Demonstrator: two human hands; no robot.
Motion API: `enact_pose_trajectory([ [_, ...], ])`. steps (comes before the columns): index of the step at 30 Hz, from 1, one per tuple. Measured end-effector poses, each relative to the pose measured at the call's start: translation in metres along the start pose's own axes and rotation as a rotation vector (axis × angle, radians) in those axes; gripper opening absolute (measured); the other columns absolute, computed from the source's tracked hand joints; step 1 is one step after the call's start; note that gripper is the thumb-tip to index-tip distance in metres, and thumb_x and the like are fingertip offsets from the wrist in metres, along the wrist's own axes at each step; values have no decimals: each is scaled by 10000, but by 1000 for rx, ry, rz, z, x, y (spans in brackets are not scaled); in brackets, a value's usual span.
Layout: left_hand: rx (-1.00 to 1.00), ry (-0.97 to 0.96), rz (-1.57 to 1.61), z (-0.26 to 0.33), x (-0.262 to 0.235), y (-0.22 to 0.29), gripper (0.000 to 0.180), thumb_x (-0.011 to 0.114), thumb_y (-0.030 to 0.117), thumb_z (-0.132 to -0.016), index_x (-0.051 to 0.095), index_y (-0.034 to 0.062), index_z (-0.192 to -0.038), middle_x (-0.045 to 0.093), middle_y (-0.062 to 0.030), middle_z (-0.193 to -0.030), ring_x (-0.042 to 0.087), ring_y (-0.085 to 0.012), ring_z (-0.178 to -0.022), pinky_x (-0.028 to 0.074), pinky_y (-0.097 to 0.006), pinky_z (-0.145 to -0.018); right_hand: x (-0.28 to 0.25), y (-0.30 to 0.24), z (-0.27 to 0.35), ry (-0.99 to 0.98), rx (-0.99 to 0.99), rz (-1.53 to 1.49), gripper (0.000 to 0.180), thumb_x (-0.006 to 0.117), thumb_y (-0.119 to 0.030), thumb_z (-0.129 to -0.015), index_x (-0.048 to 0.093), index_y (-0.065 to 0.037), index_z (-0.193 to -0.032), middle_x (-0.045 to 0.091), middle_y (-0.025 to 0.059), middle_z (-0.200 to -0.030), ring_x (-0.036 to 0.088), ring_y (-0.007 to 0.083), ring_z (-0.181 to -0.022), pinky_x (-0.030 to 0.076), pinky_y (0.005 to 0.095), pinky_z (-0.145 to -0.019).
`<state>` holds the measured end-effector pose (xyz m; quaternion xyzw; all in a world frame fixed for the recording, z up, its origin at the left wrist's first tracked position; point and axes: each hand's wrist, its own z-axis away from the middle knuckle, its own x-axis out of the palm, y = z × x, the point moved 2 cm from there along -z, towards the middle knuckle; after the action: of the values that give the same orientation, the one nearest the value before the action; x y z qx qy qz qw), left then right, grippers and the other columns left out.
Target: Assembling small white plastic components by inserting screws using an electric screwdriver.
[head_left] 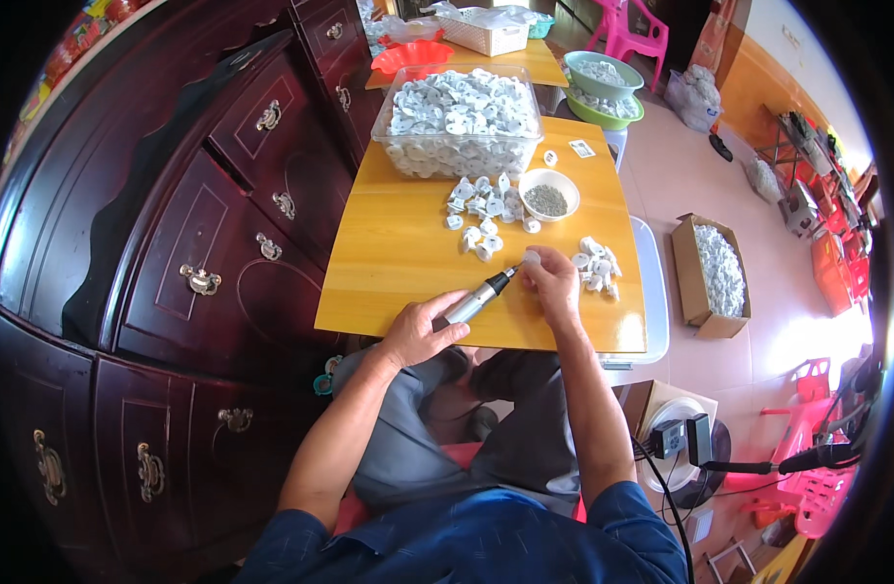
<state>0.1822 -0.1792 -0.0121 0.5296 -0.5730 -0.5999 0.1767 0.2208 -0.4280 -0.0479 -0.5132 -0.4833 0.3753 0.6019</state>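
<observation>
A silver and black electric screwdriver (pixel 476 300) lies in my left hand (pixel 423 329), its fingers wrapped round the body and its tip pointing up and right. My right hand (pixel 552 284) pinches a small white plastic part (pixel 532 258) right at the screwdriver's tip. Beyond my hands a loose pile of white plastic parts (pixel 484 206) sits on the yellow table (pixel 379 263). Next to that pile stands a white bowl (pixel 562 181) of small grey metal pieces, too small to make out. Another little heap of white parts (pixel 597 267) lies right of my right hand.
A large clear tub (pixel 457 136) heaped with white parts fills the table's far end. Dark wooden cabinets (pixel 204 243) stand close on the left. On the floor to the right is a cardboard box (pixel 693 282) of white parts. Stacked basins (pixel 603 83) stand behind.
</observation>
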Motion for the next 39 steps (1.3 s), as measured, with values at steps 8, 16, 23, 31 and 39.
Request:
enact_pose_trajectory([
  [8,12,28,54,1,0,-6,522,729,263,-873,584,-18,-1288,686,-189,-1154,677,-268,-1058,518,-352,-910,5,-4,6,48,-3,99,198,673,-93,-912,665,17,-1077,641,23,-758,562,70,-637,449,216,-583],
  [16,-11,4,20,-2,0,-3,525,726,281,-874,587,-8,-1289,684,-181,-1159,672,-269,-1065,514,-351,-916,5,-4,6,58,-33,146,214,667,-66,-895,670,13,-1093,650,18,-771,574,62,-648,461,204,-588],
  [23,-31,-8,36,-2,-1,-3,526,717,296,-880,587,-8,-1288,679,-186,-1169,664,-271,-1085,504,-350,-934,4,-1,7,92,-49,179,237,668,-46,-876,677,4,-1107,656,14,-764,575,57,-643,457,201,-585],
  [31,-208,-60,133,-2,-2,3,524,701,289,-898,575,-11,-1307,676,-178,-1184,652,-245,-1105,492,-344,-953,1,10,5,103,-165,292,258,689,-16,-856,689,-8,-1113,696,37,-815,602,55,-695,487,209,-629],
  [39,-311,-103,310,-3,-2,1,477,652,197,-939,541,8,-1363,630,-15,-852,530,-49,-640,450,-210,-553,2,6,9,118,-215,397,254,704,-13,-850,698,-10,-1104,708,54,-913,651,83,-797,520,227,-723],
])
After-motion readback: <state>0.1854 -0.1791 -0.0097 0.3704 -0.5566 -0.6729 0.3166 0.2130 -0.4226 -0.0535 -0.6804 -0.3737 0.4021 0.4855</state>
